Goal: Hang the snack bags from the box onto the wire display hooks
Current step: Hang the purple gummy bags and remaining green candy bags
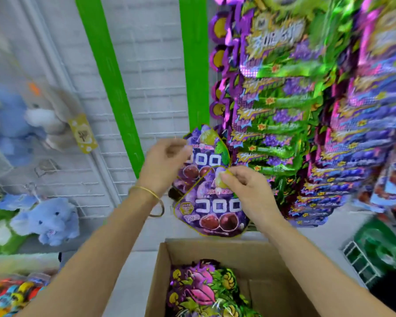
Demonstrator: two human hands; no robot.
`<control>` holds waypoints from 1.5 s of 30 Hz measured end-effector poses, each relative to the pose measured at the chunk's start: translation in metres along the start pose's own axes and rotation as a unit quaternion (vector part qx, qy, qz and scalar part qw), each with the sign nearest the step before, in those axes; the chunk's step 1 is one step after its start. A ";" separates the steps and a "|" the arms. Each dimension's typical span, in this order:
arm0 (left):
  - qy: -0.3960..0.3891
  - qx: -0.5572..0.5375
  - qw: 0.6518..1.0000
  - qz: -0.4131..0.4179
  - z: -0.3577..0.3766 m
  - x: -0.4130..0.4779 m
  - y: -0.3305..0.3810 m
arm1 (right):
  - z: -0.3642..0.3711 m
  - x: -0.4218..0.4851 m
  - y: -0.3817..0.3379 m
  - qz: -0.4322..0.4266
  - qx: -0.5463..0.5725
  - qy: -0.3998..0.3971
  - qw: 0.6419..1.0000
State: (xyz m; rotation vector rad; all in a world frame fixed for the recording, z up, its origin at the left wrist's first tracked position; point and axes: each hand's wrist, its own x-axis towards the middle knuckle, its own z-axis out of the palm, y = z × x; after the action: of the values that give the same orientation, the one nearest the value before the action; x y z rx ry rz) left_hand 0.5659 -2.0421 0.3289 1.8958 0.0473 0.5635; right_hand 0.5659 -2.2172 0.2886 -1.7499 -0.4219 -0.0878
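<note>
Two purple grape snack bags are held up in front of the white wire grid (156,72). My left hand (164,163) pinches the left edge of the upper bag (207,154). My right hand (247,188) pinches the top of the lower bag (213,213), which overlaps the upper one. Below my arms the cardboard box (256,255) stands open with several more purple and green bags (199,291) inside. No bare hook shows clearly near the held bags.
Rows of purple and green snack bags (290,115) hang densely at the right. Green uprights (193,60) frame the grid. Plush toys (48,220) hang at the left. A green wire basket (375,250) sits at the lower right.
</note>
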 end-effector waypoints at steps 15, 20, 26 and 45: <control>0.046 -0.004 0.998 -0.035 0.011 0.085 0.091 | 0.014 0.092 -0.085 -0.184 -0.112 0.193 0.957; 0.042 0.000 0.997 -0.071 0.006 0.085 0.092 | 0.018 0.098 -0.090 -0.188 -0.140 0.193 0.953; 0.044 0.004 0.995 -0.089 0.004 0.080 0.095 | 0.022 0.100 -0.090 -0.163 -0.163 0.184 0.956; 0.094 0.156 0.978 0.102 -0.025 0.006 0.016 | 0.017 0.037 -0.042 -0.261 -0.229 0.183 0.920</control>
State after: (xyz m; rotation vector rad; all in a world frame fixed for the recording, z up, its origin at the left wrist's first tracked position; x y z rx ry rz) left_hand 0.5578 -2.0250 0.3528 2.1603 0.0678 0.9200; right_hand 0.5844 -2.1859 0.3343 -1.9746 -0.6144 -0.9479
